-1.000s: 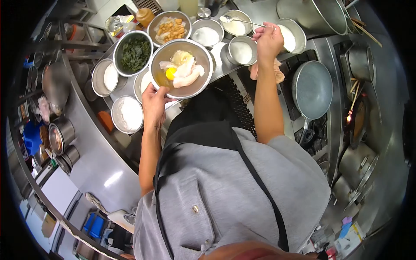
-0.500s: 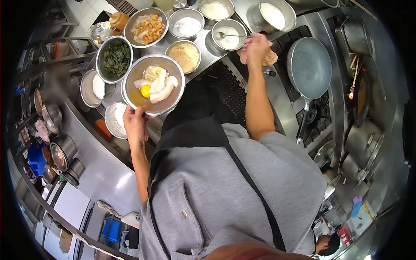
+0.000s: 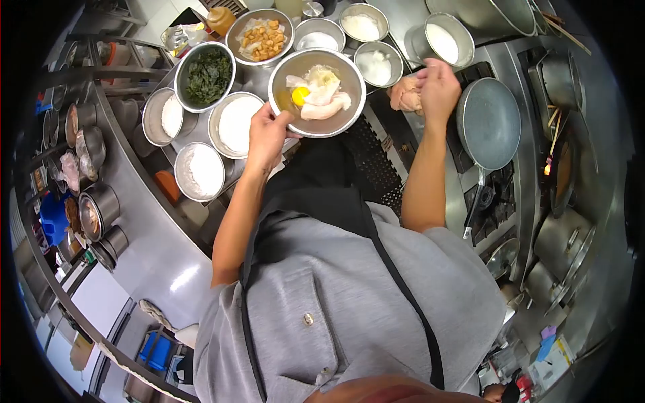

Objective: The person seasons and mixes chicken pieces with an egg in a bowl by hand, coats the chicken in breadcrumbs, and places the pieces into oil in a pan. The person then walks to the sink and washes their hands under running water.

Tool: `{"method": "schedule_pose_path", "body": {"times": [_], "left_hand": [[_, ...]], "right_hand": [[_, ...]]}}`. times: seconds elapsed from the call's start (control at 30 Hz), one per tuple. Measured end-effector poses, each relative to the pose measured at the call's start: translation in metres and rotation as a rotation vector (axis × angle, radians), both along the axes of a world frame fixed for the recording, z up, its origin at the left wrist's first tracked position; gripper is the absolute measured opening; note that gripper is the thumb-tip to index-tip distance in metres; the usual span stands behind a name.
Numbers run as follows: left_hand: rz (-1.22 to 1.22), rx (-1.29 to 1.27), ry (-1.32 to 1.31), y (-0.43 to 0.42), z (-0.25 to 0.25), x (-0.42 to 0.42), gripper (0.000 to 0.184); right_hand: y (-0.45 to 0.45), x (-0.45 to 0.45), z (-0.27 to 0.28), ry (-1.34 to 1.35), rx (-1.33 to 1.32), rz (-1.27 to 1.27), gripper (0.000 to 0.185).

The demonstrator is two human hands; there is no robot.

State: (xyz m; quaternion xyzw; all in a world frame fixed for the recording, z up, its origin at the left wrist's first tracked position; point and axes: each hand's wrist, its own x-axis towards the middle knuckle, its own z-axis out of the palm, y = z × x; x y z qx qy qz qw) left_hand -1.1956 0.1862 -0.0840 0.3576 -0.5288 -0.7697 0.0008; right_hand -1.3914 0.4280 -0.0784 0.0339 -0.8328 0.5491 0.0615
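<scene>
My left hand (image 3: pixel 269 134) grips the rim of a steel mixing bowl (image 3: pixel 359 101), tilted toward me. Inside lie a raw egg with a whole yolk (image 3: pixel 299 96) and pale strips of raw meat or fish (image 3: pixel 327 106). My right hand (image 3: pixel 440 91) is closed in a pinch, right of a small steel bowl (image 3: pixel 400 74) of white powder (image 3: pixel 376 67). The spoon it held half a second ago is blurred or hidden now. Below that hand is a crumpled pinkish-beige thing (image 3: pixel 405 95), whose kind I cannot tell.
Steel bowls hold dark leafy greens (image 3: pixel 207 77), brown chunks (image 3: pixel 263 40) and white powders (image 3: pixel 203 171). A frying pan (image 3: pixel 489 121) sits on the stove at right. A metal counter (image 3: pixel 148 235) runs along the left. Part of another person (image 3: pixel 500 391) shows at lower right.
My left hand has carried the mixing bowl rightward, uncovering a bowl of white powder. My right hand has drawn right, away from the powder bowl; the spoon no longer shows clearly.
</scene>
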Motion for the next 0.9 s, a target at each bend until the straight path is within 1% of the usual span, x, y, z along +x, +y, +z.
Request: {"method": "schedule_pose_path", "body": {"times": [0.03, 0.07, 0.13, 0.17, 0.23, 0.27, 0.3, 0.33, 0.37, 0.4, 0.47, 0.53, 0.6, 0.67, 0.73, 0.77, 0.8, 0.87, 0.9], "left_hand": [[0.014, 0.001, 0.001, 0.001, -0.003, 0.001, 0.028], [0.021, -0.002, 0.007, -0.001, -0.003, 0.004, 0.028], [0.047, -0.052, -0.027, -0.007, 0.007, 0.019, 0.028], [0.04, -0.093, -0.073, -0.011, 0.019, 0.03, 0.027], [0.09, -0.113, -0.096, -0.019, 0.028, 0.056, 0.028], [0.121, -0.124, -0.122, -0.023, 0.032, 0.069, 0.029], [0.13, -0.128, -0.127, -0.025, 0.035, 0.082, 0.029], [0.208, -0.122, -0.151, -0.027, 0.036, 0.095, 0.028], [0.287, -0.117, -0.172, -0.027, 0.037, 0.106, 0.028], [0.3, -0.122, -0.171, -0.027, 0.037, 0.116, 0.028], [0.432, -0.14, -0.205, -0.027, 0.038, 0.137, 0.028], [0.485, -0.151, -0.214, -0.027, 0.042, 0.15, 0.026], [0.624, -0.123, -0.132, -0.023, 0.032, 0.17, 0.023], [0.676, -0.105, -0.141, -0.018, 0.041, 0.17, 0.022], [0.708, -0.098, -0.126, -0.017, 0.041, 0.178, 0.023], [0.695, -0.109, -0.111, -0.018, 0.04, 0.183, 0.022], [0.703, -0.104, -0.093, -0.019, 0.042, 0.181, 0.022], [0.707, -0.095, -0.095, -0.018, 0.05, 0.182, 0.023], [0.697, -0.129, -0.078, -0.021, 0.04, 0.184, 0.027]], "right_hand": [[0.001, -0.009, -0.017, -0.17, -0.084, 0.004, 0.021], [0.012, -0.027, -0.053, -0.188, 0.2, 0.008, 0.022], [-0.009, -0.017, -0.041, 0.464, 0.918, -0.168, 0.028], [-0.028, -0.019, -0.032, 0.401, 0.837, -0.153, 0.034], [-0.068, -0.045, -0.046, 0.497, 0.57, 0.182, 0.033], [-0.101, -0.054, -0.061, 0.349, 0.355, 0.284, 0.033], [-0.135, -0.065, -0.075, 0.425, 0.4, 0.322, 0.036], [-0.164, -0.075, -0.086, 0.343, 0.561, 0.351, 0.046], [-0.192, -0.077, -0.085, 0.222, 0.75, 0.334, 0.056], [-0.212, -0.08, -0.092, 0.211, 0.814, 0.291, 0.063], [-0.232, -0.087, -0.094, 0.115, 0.851, 0.263, 0.062], [-0.237, -0.091, -0.099, 0.162, 0.837, 0.271, 0.06], [-0.232, -0.095, -0.098, 0.211, 0.839, 0.285, 0.059], [-0.22, -0.095, -0.082, 0.419, 0.718, 0.195, 0.054], [-0.204, -0.087, -0.034, 0.654, 0.548, 0.17, 0.049], [-0.197, -0.082, -0.009, 0.826, 0.382, 0.163, 0.046], [-0.197, -0.079, 0.012, 0.925, 0.236, 0.123, 0.054], [-0.222, -0.064, 0.034, 0.789, -0.119, 0.206, 0.047], [-0.232, -0.055, 0.044, 0.524, -0.315, 0.401, 0.049]]}}
